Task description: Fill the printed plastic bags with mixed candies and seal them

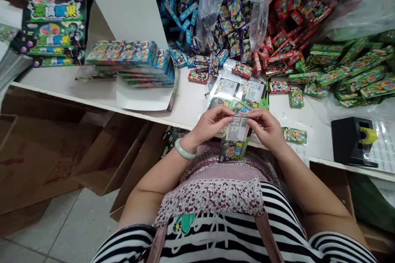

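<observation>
Both hands are at the front edge of the table, near my waist. My left hand [212, 122] pinches the left side of a printed cardboard box blank [233, 146] between thumb and fingers. Opposite it, my right hand [266, 127] pinches the same blank at its right side. The blank is black and green, with a pale text panel and barcode, and appears bent along the line between my hands. Its lower part hangs toward my apron. Just beyond my fingers lie more flat printed blanks [226, 87]. Small red candy boxes [242, 70] rest at their far end.
Heaps of blue [187, 18], purple [234, 12], red [290, 45] and green small boxes [354, 70] cover the table's back. Left stands a stack of filled trays [135, 59]. A tape dispenser [352, 139] sits at right. Cardboard cartons [46, 156] stand below left.
</observation>
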Demonstrator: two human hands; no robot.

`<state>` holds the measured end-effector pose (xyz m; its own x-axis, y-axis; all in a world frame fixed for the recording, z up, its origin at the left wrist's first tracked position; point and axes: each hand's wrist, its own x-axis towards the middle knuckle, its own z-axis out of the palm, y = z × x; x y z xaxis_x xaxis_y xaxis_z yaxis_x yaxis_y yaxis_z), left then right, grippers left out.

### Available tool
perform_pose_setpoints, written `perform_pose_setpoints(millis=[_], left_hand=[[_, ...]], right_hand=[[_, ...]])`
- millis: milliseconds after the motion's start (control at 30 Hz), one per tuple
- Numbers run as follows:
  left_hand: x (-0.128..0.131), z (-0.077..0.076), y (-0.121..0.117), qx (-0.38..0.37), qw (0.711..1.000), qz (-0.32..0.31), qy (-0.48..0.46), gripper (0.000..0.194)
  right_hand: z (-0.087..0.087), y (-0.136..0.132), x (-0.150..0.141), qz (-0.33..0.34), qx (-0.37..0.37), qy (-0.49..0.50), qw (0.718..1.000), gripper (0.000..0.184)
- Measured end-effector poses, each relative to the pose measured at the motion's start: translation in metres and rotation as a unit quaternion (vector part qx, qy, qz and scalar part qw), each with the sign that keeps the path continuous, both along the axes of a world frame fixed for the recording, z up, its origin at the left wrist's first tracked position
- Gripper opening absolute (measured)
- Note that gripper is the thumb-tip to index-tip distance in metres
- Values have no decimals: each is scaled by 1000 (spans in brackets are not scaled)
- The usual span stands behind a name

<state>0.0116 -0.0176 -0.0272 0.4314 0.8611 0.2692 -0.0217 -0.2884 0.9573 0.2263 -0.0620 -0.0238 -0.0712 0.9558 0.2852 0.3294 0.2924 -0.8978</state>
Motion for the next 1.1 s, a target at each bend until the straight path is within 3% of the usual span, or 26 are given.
perform_pose_setpoints(millis=[167, 233, 300, 400, 467, 567, 667, 800, 900, 1000, 1100], left_hand=[[0, 3, -1, 2, 1000, 15, 8, 12], [-1, 3, 0, 4, 999, 30, 19, 10], [-4, 2, 2, 5, 998, 47, 30, 9], [-3, -3, 6, 3, 997, 64, 41, 7], [-1, -4, 7, 3, 996, 69, 52, 7], [4, -5, 7, 8, 995, 72, 70, 8], [5, -4, 7, 13, 994, 75, 76, 7], [2, -5, 8, 11, 993, 83, 83, 8], [3, -7, 9, 19, 993, 79, 81, 7], [7, -8, 10, 32, 994, 67, 75, 7], [13, -8, 10, 48, 994, 61, 74, 9]], right_hand=[[2, -2, 8, 16, -21, -5, 1000, 16], [1, -2, 35, 2, -50, -20, 999, 27], [-3, -3, 77, -75, -83, -53, 992, 31], [-11, -8, 143, -222, -149, -184, 946, 21], [-18, -11, 172, -253, -204, -285, 902, 18], [-30, -11, 184, -235, -256, -365, 864, 18], [-39, -7, 177, -227, -261, -380, 858, 14], [-46, -9, 173, -242, -248, -338, 875, 5], [-44, -13, 182, -263, -283, -206, 899, 9], [-32, -15, 192, -280, -307, -22, 909, 21], [-7, -11, 182, -267, -230, 24, 936, 27]])
